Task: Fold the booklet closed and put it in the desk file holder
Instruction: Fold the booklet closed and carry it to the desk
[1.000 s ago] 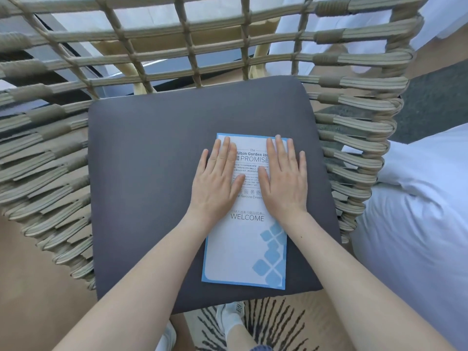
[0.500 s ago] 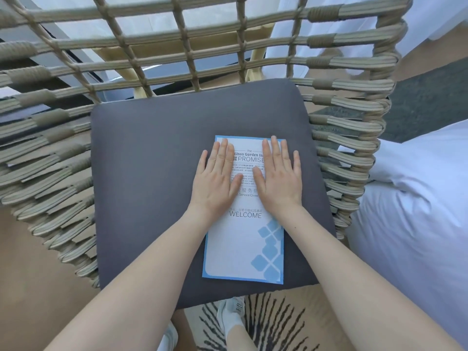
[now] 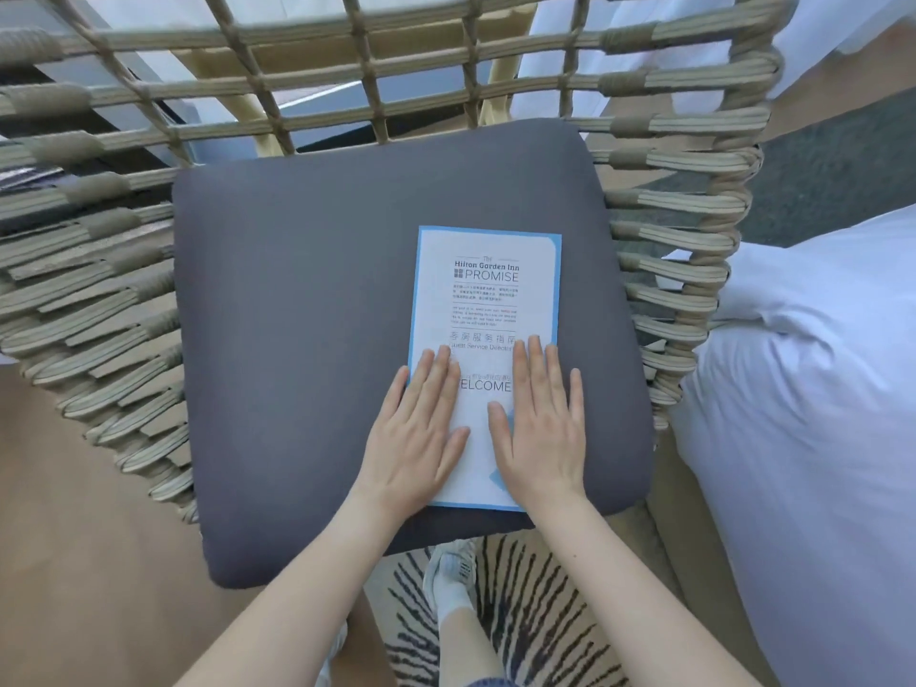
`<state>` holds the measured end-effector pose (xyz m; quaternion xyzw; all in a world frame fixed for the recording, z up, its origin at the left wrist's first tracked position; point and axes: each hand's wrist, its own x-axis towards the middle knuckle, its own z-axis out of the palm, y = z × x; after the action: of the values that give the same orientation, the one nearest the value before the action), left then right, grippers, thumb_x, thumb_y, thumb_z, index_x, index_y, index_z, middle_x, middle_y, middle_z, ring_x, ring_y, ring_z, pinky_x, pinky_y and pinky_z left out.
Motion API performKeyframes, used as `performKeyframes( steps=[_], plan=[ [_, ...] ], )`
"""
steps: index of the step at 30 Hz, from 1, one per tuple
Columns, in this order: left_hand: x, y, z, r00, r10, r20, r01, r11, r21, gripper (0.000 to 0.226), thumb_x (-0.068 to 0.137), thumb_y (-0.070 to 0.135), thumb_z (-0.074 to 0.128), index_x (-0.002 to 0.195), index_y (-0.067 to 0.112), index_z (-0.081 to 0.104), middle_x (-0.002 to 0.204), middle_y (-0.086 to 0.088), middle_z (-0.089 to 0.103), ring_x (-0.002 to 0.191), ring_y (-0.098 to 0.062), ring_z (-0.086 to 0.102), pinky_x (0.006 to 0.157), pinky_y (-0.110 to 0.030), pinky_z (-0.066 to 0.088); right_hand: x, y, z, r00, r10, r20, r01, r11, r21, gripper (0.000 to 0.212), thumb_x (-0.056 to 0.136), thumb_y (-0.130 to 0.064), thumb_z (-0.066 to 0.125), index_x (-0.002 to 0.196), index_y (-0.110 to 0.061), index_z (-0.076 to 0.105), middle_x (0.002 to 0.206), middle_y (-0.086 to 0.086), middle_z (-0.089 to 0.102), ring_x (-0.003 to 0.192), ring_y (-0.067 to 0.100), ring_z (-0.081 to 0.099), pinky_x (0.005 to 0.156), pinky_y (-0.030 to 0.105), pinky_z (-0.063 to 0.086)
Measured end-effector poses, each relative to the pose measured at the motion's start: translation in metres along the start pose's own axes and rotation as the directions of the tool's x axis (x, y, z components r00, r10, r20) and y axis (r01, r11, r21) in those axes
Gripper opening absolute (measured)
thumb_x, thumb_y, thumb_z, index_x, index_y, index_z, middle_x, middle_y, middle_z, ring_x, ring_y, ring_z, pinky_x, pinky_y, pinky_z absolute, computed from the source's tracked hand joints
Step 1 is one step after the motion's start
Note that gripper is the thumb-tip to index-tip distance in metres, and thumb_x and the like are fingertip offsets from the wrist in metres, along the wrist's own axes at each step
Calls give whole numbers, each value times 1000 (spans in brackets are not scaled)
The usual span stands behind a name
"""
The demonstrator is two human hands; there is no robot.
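A white booklet [image 3: 488,300] with a light blue border lies closed and flat on the grey seat cushion [image 3: 297,339] of a woven chair, right of the cushion's middle. Its cover reads "PROMISE" and "WELCOME". My left hand [image 3: 419,433] rests flat, palm down, on the booklet's lower left edge, partly on the cushion. My right hand [image 3: 538,428] lies flat on the booklet's lower right part, covering its blue pattern. Neither hand grips anything. No file holder is in view.
The woven rope chair [image 3: 679,270] wraps around the cushion at the back and both sides. A white bed [image 3: 813,414] sits close on the right. Below the seat are a striped rug [image 3: 535,612] and my white-shoed foot [image 3: 453,567].
Both flat hands have slid down the booklet toward me, from its upper half to its lower half, uncovering the printed title. The booklet stays in place.
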<state>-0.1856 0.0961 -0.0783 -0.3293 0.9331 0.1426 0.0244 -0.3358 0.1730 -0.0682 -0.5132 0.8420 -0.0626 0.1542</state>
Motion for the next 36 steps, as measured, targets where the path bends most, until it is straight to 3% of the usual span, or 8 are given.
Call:
performKeyframes(
  steps=[9,14,17,19,22,27,32,36],
  plan=[
    [1,-9,37,999,14,-46,-15,999,-28,66,100,38,25,152,-2,16,161,-19,9,150,-31,10,122,-45,8,1,10,42,995,-30,-98,26,999,-44,73,95,-42,37,157,-9,19,164,10,18,153,25,14,124,42,-1],
    [2,-3,17,999,-17,48,18,1000,-22,66,99,37,28,151,-3,20,160,-20,13,149,-34,15,120,-48,14,3,0,14,1000,14,10,-14,999,-33,70,95,-42,36,155,-8,25,163,11,23,151,27,21,123,46,6],
    [3,4,-7,988,-53,148,57,998,-23,66,98,36,27,151,-3,20,160,-21,15,149,-35,14,120,-50,17,2,-6,-10,995,27,97,-27,1000,-8,68,98,-41,36,157,-12,22,165,7,19,152,24,16,123,46,7],
    [6,6,-26,983,-51,179,63,996,-63,64,97,33,33,150,-3,24,160,-21,19,148,-36,18,119,-49,22,2,-8,-27,993,34,109,-39,998,50,67,97,-36,46,157,-15,24,165,4,20,152,24,17,122,47,10],
    [13,4,-52,986,-117,117,139,969,-206,62,91,19,57,145,-3,37,153,-25,34,141,-40,34,115,-46,31,6,-7,-53,988,109,106,-120,988,97,70,95,-34,53,157,-18,25,164,6,26,150,27,23,119,46,19],
    [25,-1,-65,898,-431,88,421,781,-461,70,90,20,60,150,6,27,150,-15,36,133,-31,31,107,-35,29,15,-5,-69,959,252,129,-271,950,155,70,95,-35,53,156,-19,22,154,11,36,132,30,35,103,44,41],
    [24,10,-48,880,-460,117,442,703,-557,69,87,14,61,149,14,31,141,-14,36,120,-28,30,95,-26,26,11,-20,-52,931,324,170,-359,900,246,71,93,-32,57,156,-21,25,155,15,27,126,36,32,106,43,35],
    [23,5,-49,806,-529,264,517,413,-750,69,79,8,64,140,33,44,121,3,41,108,-7,41,88,-19,36,9,-21,-46,909,369,193,-416,823,387,69,89,-26,65,151,-24,36,150,14,26,124,36,34,109,41,34]
  ],
)
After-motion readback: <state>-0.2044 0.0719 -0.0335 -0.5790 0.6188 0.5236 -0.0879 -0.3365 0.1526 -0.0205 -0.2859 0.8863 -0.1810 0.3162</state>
